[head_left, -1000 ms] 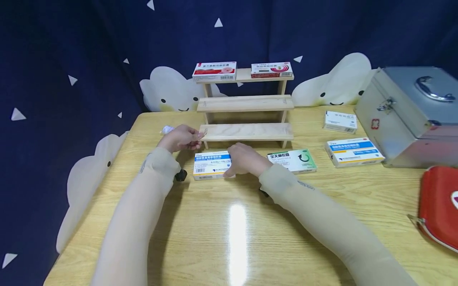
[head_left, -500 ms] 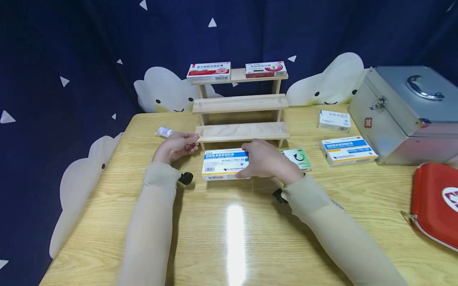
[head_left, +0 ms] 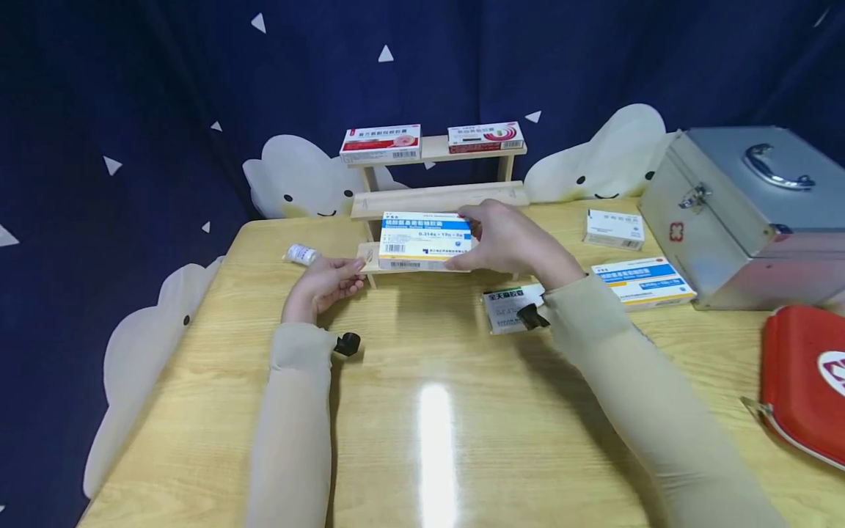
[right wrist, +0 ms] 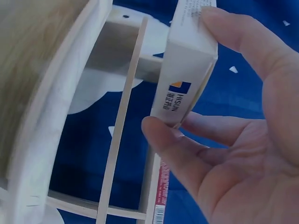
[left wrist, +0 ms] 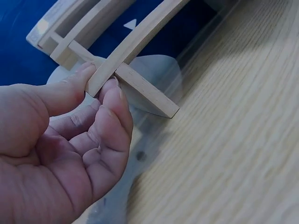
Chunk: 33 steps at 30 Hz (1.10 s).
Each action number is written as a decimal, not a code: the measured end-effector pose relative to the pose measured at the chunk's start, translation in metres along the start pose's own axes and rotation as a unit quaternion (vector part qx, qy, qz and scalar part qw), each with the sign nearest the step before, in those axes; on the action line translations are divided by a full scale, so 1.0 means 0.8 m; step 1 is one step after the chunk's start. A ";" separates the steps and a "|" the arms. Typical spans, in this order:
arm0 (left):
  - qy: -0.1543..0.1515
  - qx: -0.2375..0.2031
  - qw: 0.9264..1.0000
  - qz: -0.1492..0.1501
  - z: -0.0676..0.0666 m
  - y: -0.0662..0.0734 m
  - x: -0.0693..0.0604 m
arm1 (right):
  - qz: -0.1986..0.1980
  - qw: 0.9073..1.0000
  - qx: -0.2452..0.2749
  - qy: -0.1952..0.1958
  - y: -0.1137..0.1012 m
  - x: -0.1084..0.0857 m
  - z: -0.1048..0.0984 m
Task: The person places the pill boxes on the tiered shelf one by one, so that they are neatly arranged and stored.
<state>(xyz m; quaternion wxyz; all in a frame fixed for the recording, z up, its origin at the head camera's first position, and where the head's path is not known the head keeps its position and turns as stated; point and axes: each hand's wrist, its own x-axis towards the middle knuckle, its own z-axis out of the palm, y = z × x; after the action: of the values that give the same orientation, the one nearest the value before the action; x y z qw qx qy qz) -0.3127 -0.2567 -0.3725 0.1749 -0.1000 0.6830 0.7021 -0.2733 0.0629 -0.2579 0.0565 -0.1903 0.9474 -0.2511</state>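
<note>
In the centre of the frame, a person's right hand (head_left: 511,238) grips a blue box (head_left: 425,238) by its right end, before or above the lowest shelf (head_left: 371,253) of a wooden rack (head_left: 439,199); I cannot tell whether they touch; left of centre, the left hand (head_left: 323,284) pinches that shelf's left end; a bottle (head_left: 302,254) lies nearby on the surface (head_left: 376,440); a metal case (head_left: 719,220) stands at right.
</note>
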 end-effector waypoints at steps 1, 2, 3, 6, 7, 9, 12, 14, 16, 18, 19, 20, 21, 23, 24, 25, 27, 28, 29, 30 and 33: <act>0.000 0.000 1.000 0.003 0.000 -0.001 -0.001 | -0.002 1.000 0.003 -0.002 0.000 0.008 -0.004; 0.000 0.000 1.000 0.005 0.000 -0.001 -0.001 | -0.003 1.000 0.003 -0.004 0.001 0.017 -0.007; 0.001 0.001 1.000 0.008 0.000 0.000 -0.002 | -0.002 1.000 0.006 -0.006 0.001 0.025 -0.010; 0.000 0.005 1.000 0.016 0.001 0.003 -0.003 | 0.004 1.000 0.023 -0.012 0.004 0.049 -0.014; 0.000 0.006 1.000 0.017 0.002 0.004 -0.004 | 0.004 1.000 0.027 -0.014 0.005 0.056 -0.014; -0.002 0.009 1.000 0.016 0.003 0.006 -0.005 | 0.004 0.999 0.032 -0.016 0.007 0.070 -0.013; -0.001 0.013 1.000 0.013 0.005 0.008 -0.005 | -0.006 0.999 0.035 -0.015 0.008 0.088 -0.008; -0.002 0.014 1.000 0.009 0.006 0.008 -0.005 | -0.014 0.999 0.034 -0.013 0.006 0.099 -0.006; -0.001 0.014 1.000 0.007 0.005 0.007 -0.004 | -0.018 0.999 0.027 -0.011 0.003 0.110 -0.003; -0.002 0.014 1.000 0.005 0.004 0.005 -0.002 | -0.021 1.000 0.019 -0.010 -0.001 0.119 -0.001; -0.003 0.014 1.000 0.005 0.003 0.004 -0.001 | -0.022 1.000 0.017 -0.009 -0.003 0.123 0.000; -0.002 0.015 1.000 0.006 0.003 0.002 -0.001 | -0.022 1.000 0.015 -0.009 -0.005 0.127 0.002; -0.002 0.014 1.000 0.007 0.002 0.001 -0.001 | -0.021 1.000 0.015 -0.011 -0.006 0.131 0.004; -0.001 0.014 1.000 0.008 0.000 -0.001 0.000 | -0.016 0.999 0.023 -0.019 -0.009 0.138 0.007; -0.001 0.013 1.000 0.009 0.000 -0.001 -0.001 | -0.012 0.999 0.028 -0.024 -0.010 0.141 0.009; -0.001 0.012 1.000 0.011 -0.001 -0.002 0.000 | -0.008 0.999 0.033 -0.030 -0.011 0.144 0.011; -0.002 0.012 1.000 0.013 -0.001 -0.003 0.000 | 0.003 0.998 0.039 -0.040 -0.013 0.148 0.013; -0.003 0.011 1.000 0.014 -0.002 -0.003 0.001 | 0.008 0.998 0.042 -0.043 -0.014 0.150 0.014; -0.004 0.011 1.000 0.016 -0.002 -0.004 0.001 | 0.011 0.998 0.043 -0.044 -0.014 0.152 0.014; -0.004 0.011 1.000 0.017 -0.002 -0.004 0.002 | 0.012 0.998 0.044 -0.043 -0.015 0.154 0.015; -0.006 0.012 1.000 0.020 -0.002 -0.006 0.004 | 0.019 0.998 0.050 -0.041 -0.014 0.156 0.017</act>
<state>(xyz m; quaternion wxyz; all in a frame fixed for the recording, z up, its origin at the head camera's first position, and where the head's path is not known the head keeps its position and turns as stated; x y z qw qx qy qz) -0.3137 -0.2576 -0.3778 0.1662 -0.0801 0.6919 0.6981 -0.3820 -0.0013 -0.2658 0.1092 -0.1789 0.9341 -0.2891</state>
